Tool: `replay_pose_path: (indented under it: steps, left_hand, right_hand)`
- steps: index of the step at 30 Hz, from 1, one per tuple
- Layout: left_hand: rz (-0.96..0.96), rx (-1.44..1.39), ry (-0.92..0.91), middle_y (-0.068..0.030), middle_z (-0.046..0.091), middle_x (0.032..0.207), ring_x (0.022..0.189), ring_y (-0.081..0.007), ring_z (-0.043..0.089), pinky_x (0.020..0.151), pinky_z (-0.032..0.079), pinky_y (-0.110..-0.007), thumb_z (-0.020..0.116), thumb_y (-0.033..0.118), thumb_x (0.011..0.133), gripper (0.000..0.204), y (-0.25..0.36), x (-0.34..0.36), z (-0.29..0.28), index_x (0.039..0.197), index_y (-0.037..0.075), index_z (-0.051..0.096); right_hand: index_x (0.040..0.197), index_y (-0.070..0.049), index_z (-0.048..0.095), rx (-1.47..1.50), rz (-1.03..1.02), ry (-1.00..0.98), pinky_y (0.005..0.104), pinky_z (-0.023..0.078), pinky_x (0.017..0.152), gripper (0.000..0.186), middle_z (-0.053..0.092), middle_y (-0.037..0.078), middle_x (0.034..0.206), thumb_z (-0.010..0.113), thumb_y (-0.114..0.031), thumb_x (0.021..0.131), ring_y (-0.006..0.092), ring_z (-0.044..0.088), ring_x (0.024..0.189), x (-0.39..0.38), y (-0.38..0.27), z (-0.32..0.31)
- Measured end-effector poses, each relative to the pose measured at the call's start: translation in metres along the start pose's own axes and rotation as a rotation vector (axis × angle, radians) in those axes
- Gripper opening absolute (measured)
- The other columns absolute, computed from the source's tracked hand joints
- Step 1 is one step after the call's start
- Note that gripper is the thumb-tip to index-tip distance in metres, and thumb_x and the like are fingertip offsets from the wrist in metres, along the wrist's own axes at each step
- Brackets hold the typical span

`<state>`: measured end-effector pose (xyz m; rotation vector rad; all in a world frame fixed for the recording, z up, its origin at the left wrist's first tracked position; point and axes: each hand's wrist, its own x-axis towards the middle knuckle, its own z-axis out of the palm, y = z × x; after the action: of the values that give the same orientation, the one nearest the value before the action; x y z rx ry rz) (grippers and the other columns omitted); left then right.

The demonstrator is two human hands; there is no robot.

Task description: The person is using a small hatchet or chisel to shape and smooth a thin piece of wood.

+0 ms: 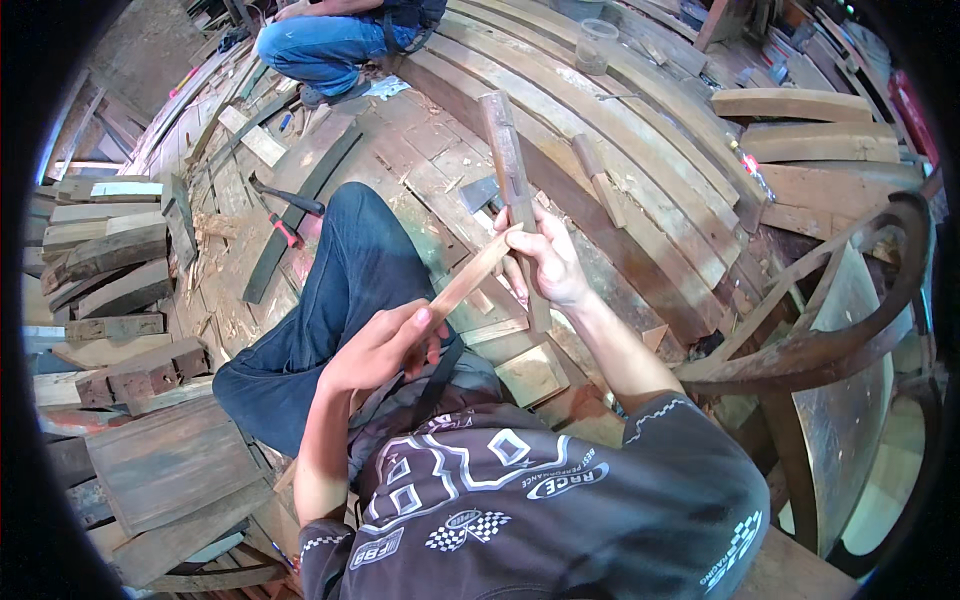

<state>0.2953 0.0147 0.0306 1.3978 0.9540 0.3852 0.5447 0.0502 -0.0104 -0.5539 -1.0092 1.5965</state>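
Observation:
A short, pale wooden strip [470, 280] slants up to the right in front of my body. Its lower end is gripped by my left hand [385, 345], thumb on top. My right hand [550, 262] pinches the upper end between thumb and fingers. Just behind the right fingers runs a longer brown wooden bar [508, 160]; I cannot tell whether those fingers touch it. Beside this bar lies a flat grey metal blade [480, 193], partly hidden. A smaller wooden piece [598, 180] rests on the planks to the right.
A black-handled tool [290, 198] and a red-handled tool [283, 230] lie left of my raised knee. Stacked wood blocks [110, 240] fill the left side. Long curved planks [600, 110] stretch across the far right. A curved wooden frame [800, 370] stands at right. Another person [320, 50] crouches ahead.

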Motion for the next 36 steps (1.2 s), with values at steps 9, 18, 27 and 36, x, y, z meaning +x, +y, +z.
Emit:
replay_pose_path:
  steps: [9, 18, 27, 36]
  left_hand:
    - [-0.047, -0.234, 0.03, 0.0022, 0.047, 0.064, 0.051, -0.0058, 0.044, 0.044, 0.035, -0.02, 0.05, 0.03, 0.102, 0.029, 0.007, 0.001, 0.017, 0.091, 0.004, 0.054]
    - [-0.033, -0.133, 0.175, 0.0025, 0.054, 0.067, 0.055, -0.003, 0.05, 0.048, 0.038, -0.019, 0.065, 0.023, 0.095, 0.023, 0.011, -0.007, 0.026, 0.088, 0.003, 0.056]
    - [0.051, -0.045, 0.225, 0.001, 0.057, 0.072, 0.058, -0.0036, 0.051, 0.052, 0.041, -0.019, 0.065, 0.018, 0.094, 0.019, 0.012, -0.011, 0.032, 0.09, 0.003, 0.055]
    - [0.064, -0.025, 0.225, 0.0007, 0.056, 0.072, 0.058, -0.0034, 0.05, 0.052, 0.041, -0.019, 0.066, 0.018, 0.094, 0.02, 0.013, -0.012, 0.033, 0.088, 0.003, 0.054]
  right_hand:
    - [0.109, 0.0, 0.049, -0.044, -0.041, 0.036, 0.0254, 0.04, 0.036, 0.027, 0.058, 0.011, 0.079, 0.047, -0.024, 0.097, 0.0139, 0.048, 0.039, -0.003, -0.009, 0.002]
    - [0.112, 0.001, 0.049, -0.001, -0.042, -0.035, 0.0258, 0.043, 0.039, 0.035, 0.061, 0.014, 0.088, 0.042, -0.029, 0.097, 0.0147, 0.05, 0.042, -0.006, -0.014, 0.005]
    - [0.11, -0.001, 0.049, 0.203, 0.029, -0.054, 0.0261, 0.042, 0.038, 0.039, 0.062, 0.013, 0.086, 0.036, -0.035, 0.099, 0.0144, 0.05, 0.041, -0.008, -0.01, 0.008]
    - [0.117, 0.0, 0.048, 0.272, 0.037, -0.112, 0.0273, 0.044, 0.037, 0.043, 0.063, 0.019, 0.092, 0.035, -0.036, 0.098, 0.0178, 0.051, 0.039, -0.008, -0.008, 0.007]
